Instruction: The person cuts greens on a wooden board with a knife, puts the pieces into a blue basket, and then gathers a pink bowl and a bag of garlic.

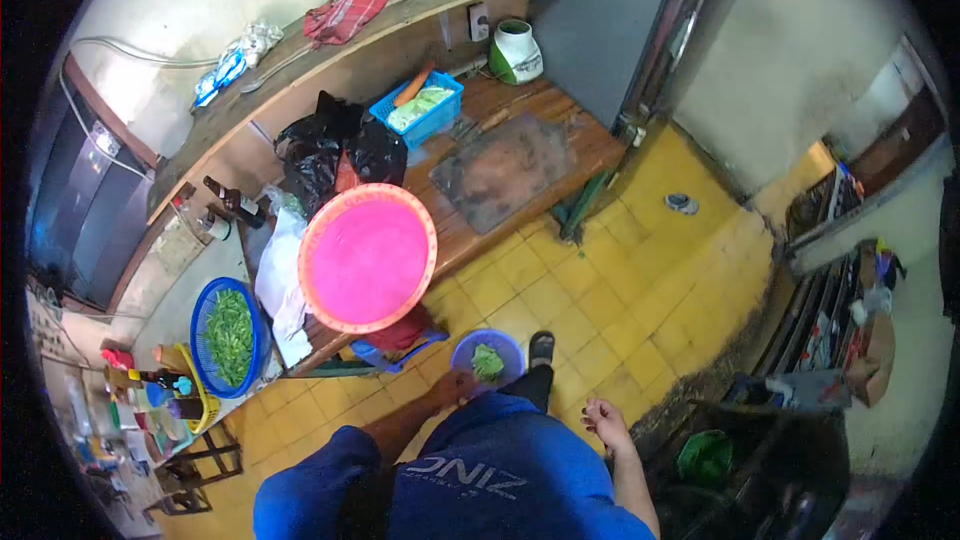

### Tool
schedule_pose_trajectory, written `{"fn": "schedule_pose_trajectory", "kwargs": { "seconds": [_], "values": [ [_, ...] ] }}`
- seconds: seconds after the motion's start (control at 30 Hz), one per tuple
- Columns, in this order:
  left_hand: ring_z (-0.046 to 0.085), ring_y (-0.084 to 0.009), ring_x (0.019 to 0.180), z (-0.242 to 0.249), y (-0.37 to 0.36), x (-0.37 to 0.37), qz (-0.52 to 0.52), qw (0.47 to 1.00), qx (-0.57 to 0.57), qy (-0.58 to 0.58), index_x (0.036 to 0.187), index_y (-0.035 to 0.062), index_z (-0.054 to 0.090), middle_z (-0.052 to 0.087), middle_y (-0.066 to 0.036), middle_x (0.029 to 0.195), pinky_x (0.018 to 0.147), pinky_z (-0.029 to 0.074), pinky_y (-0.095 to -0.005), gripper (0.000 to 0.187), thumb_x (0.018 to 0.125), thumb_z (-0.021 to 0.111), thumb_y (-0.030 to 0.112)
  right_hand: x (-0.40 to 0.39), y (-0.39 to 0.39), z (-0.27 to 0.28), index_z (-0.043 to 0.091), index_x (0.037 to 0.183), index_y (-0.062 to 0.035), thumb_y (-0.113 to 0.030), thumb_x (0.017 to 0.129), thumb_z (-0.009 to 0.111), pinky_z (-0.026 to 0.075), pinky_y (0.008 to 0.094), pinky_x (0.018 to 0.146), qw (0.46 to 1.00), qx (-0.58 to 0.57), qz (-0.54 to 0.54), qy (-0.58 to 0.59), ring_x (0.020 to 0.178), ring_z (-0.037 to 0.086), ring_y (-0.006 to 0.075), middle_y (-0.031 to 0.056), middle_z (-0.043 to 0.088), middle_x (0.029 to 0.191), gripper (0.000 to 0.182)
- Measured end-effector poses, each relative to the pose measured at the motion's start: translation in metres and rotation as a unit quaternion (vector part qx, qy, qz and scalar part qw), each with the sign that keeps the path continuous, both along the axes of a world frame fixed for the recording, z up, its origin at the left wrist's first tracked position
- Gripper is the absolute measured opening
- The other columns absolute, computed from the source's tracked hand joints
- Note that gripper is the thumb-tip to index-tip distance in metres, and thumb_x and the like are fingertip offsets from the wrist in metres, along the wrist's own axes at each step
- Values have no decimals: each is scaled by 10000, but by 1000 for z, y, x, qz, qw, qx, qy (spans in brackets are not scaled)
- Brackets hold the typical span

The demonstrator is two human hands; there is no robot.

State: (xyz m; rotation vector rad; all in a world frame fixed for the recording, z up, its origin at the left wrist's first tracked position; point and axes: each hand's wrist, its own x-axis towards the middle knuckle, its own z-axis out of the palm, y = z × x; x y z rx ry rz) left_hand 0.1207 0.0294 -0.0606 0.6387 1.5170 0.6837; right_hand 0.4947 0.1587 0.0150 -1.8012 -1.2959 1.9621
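Observation:
My left hand (454,387) is closed on the rim of a purple basin (512,348) low in front of my body. Some pale green leafy vegetables (487,362) lie in that basin. Out to the right, my right hand (606,424) hangs in the air over the tiles, its fingers loosely bent and apart, with nothing visible in it. On the wooden table ahead rests an orange-rimmed basin (431,240) with a bright pink inside. Left of it a blue basket (252,350) is filled with cut green vegetables (229,338).
A dark board (502,172), a blue basket with a carrot (428,120) and black plastic bags (340,145) are on the wooden table (585,135). Dark bottles (233,202) stand at its left. A grey refrigerator (600,30) stands behind; yellow tiles (620,300) cover the floor.

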Motion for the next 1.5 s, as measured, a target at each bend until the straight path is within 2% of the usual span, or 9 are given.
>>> {"fn": "schedule_pose_trajectory", "kwargs": {
  "seconds": [0.2, 0.27, 0.4, 0.47, 0.63, 0.77, 1.1, 1.23, 1.5],
  "values": [
    [582, -232, 640, -82, 12, -18, -77, 966, -228, 89, 738, 60, 622, 568, -72, 637, 582, 479, -384, 488, 872, 553, 524, 65, 146, -20, 569, 962, -79, -195, 903, 573, 440, 289, 620, 994, 72, 72, -51, 722, 578, 121, 13, 576, 825, 129],
    [513, -220, 503, -73, 31, -22, -42, 964, -250, 85, 552, 93, 543, 488, -40, 505, 520, 449, -382, 523, 888, 529, 493, 117, 198, -82, 522, 838, -107, -119, 825, 580, 386, 293, 626, 883, -133, -204, 401, 655, 491, 102, -30, 479, 718, 60],
    [509, -174, 530, -13, 93, -39, -9, 988, -51, 147, 682, 116, 544, 523, -38, 585, 516, 439, -346, 357, 903, 530, 396, 130, 273, -97, 452, 761, -178, -76, 779, 562, 343, 291, 549, 827, -282, -348, 340, 568, 394, 73, -62, 395, 651, 151],
    [564, -191, 620, 16, 131, -38, 200, 979, 22, -34, 847, 107, 600, 591, -45, 681, 599, 472, -359, 235, 901, 544, 330, 64, 293, -26, 459, 767, -186, -83, 823, 538, 304, 258, 434, 997, 46, -60, 24, 497, 385, 72, -53, 404, 602, 141],
    [595, -187, 701, 5, 154, -12, 493, 835, 93, -224, 1004, 76, 633, 642, -62, 781, 611, 496, -340, 244, 902, 556, 284, -41, 381, -57, 607, 927, -51, -137, 872, 573, 408, 253, 465, 864, 326, 382, -31, 533, 521, 111, 41, 594, 690, 108],
    [572, -180, 712, -23, 99, 30, 401, 908, -121, -6, 1108, 77, 598, 625, -71, 911, 562, 484, -336, 371, 853, 629, 344, -166, 464, -30, 620, 1019, -10, -187, 894, 595, 449, 260, 591, 814, 351, 462, 21, 676, 564, 115, 37, 617, 756, 219],
    [499, -185, 595, -1, 115, 188, 795, 538, -237, -150, 895, 135, 560, 462, -19, 705, 549, 432, -377, 206, 834, 614, 324, -472, 583, -1, 597, 1028, -3, -149, 868, 620, 504, 310, 727, 709, 351, 550, 267, 828, 628, 169, 78, 631, 863, 218],
    [554, -178, 644, -4, 204, 223, 702, 697, -133, 56, 1025, 54, 593, 589, -63, 833, 592, 472, -336, 290, 870, 616, 298, -598, 567, 55, 583, 1056, 10, -109, 829, 632, 516, 334, 742, 690, 396, 507, 332, 848, 658, 232, 162, 663, 923, 261],
    [569, -174, 678, 29, 269, 246, 775, 624, -87, 40, 1063, 27, 589, 610, -68, 865, 611, 483, -319, 291, 892, 602, 262, -775, 532, 69, 547, 1195, -84, -205, 790, 643, 461, 428, 896, 558, 551, 607, 133, 1068, 580, 334, 179, 607, 1129, 433]
  ]
}}
